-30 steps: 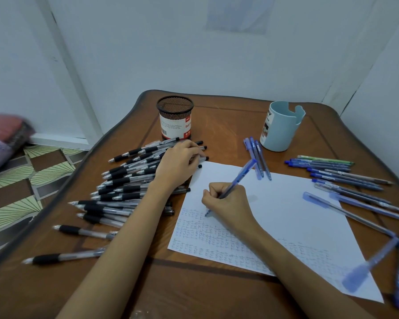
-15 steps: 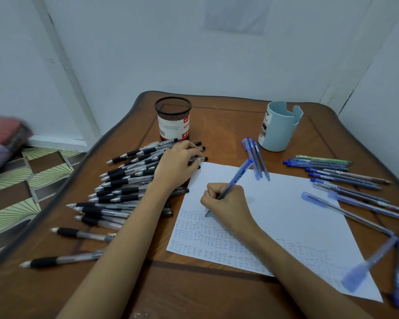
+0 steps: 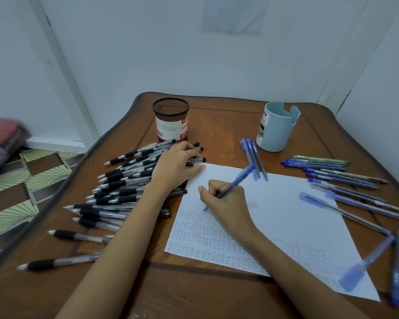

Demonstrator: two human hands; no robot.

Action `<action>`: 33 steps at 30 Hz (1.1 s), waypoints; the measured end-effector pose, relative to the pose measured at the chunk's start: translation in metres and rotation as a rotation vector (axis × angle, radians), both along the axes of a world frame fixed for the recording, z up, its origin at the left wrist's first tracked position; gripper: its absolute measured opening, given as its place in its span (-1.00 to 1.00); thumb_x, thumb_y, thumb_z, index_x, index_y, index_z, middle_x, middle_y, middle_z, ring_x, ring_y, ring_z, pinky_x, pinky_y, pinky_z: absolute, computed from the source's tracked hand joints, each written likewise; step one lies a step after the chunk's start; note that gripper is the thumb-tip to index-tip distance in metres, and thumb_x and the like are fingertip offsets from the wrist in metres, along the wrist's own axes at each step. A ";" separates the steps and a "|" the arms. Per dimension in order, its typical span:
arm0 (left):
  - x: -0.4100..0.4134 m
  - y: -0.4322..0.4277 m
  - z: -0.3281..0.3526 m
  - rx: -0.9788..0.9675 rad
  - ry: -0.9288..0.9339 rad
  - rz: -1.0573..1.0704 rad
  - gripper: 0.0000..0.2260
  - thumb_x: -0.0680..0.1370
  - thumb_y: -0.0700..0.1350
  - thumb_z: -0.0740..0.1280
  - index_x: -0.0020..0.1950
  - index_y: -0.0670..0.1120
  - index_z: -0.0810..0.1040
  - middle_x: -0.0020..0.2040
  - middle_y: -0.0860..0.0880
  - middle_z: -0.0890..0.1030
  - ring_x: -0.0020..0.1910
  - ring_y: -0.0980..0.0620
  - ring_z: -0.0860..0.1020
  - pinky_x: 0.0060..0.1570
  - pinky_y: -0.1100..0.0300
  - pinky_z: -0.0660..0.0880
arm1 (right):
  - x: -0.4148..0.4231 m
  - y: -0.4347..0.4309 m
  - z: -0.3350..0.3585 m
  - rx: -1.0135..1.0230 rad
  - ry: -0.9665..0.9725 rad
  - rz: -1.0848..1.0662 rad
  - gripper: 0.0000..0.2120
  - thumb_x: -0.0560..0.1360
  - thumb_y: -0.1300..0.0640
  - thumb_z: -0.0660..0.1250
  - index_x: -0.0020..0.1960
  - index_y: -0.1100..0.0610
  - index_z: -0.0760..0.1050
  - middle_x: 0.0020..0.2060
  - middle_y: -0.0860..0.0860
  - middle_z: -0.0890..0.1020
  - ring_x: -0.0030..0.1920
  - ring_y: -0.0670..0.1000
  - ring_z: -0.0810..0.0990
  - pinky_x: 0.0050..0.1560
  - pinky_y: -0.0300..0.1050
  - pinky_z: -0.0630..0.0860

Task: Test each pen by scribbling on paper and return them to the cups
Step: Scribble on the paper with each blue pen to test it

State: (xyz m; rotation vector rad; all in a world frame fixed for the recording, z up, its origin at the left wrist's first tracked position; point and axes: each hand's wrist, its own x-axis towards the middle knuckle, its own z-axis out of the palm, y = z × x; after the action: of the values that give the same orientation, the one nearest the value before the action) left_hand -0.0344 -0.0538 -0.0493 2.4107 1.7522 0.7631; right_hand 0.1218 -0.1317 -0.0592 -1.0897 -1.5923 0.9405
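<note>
**Two hands at the scribble sheet**

At centre frame we see the right hand (image 3: 226, 203) gripping a blue pen (image 3: 236, 180), its tip on the paper (image 3: 286, 215) just above rows of scribbles. The left hand (image 3: 177, 166) lies relaxed on the black pens (image 3: 124, 187), fingertips at the paper's upper left corner. A mesh cup (image 3: 171, 119) and a blue cup (image 3: 276, 127) stand upright at the top of the tabletop (image 3: 217, 295).

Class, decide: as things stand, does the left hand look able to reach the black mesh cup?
Probably yes. The left hand rests on the black pens, and the black mesh cup stands just beyond it, with only flat-lying pens between.
</note>
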 end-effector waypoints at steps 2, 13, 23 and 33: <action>-0.001 0.000 0.001 -0.020 0.018 -0.003 -0.66 0.47 0.11 0.38 0.18 -0.01 0.59 0.18 0.02 0.50 0.17 0.03 0.43 0.06 0.10 0.43 | 0.005 0.000 0.007 -0.048 0.070 0.019 -0.56 0.49 0.10 0.37 -0.46 0.13 0.24 -0.56 -0.02 0.29 -0.50 -0.13 0.32 -0.38 -0.37 0.31; -0.007 0.001 0.004 -0.143 -0.016 -0.053 -0.61 0.45 0.09 0.42 0.26 0.08 0.53 0.30 0.02 0.41 0.27 0.02 0.37 0.17 0.05 0.39 | 0.046 0.028 0.027 -0.486 0.448 0.032 -0.73 0.65 0.08 0.05 -0.04 0.16 0.48 -0.57 -0.04 0.39 -0.64 -0.14 0.26 -0.66 -0.35 0.17; -0.010 0.002 0.004 -0.137 -0.053 -0.094 -0.63 0.43 0.06 0.45 0.22 0.09 0.55 0.29 0.05 0.44 0.26 0.04 0.40 0.17 0.07 0.40 | 0.063 0.038 0.031 -0.698 0.801 0.166 -0.58 0.61 -0.13 0.04 -0.18 0.13 0.48 -0.60 -0.06 0.21 -0.65 -0.17 0.15 -0.71 -0.35 0.11; -0.008 0.000 0.003 -0.090 0.013 -0.077 -0.65 0.47 0.08 0.40 0.23 0.04 0.56 0.26 0.04 0.45 0.24 0.03 0.41 0.16 0.06 0.42 | 0.068 0.041 0.030 -0.569 0.608 -0.035 -0.76 0.58 0.02 0.21 -0.17 0.12 0.49 -0.51 -0.04 0.34 -0.56 -0.15 0.25 -0.63 -0.35 0.18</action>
State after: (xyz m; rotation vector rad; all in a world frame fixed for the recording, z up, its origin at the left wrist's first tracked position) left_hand -0.0421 -0.0539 -0.0458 2.4130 1.6501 0.6472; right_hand 0.1893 -0.0911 -0.0296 -1.0515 -0.8212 1.5779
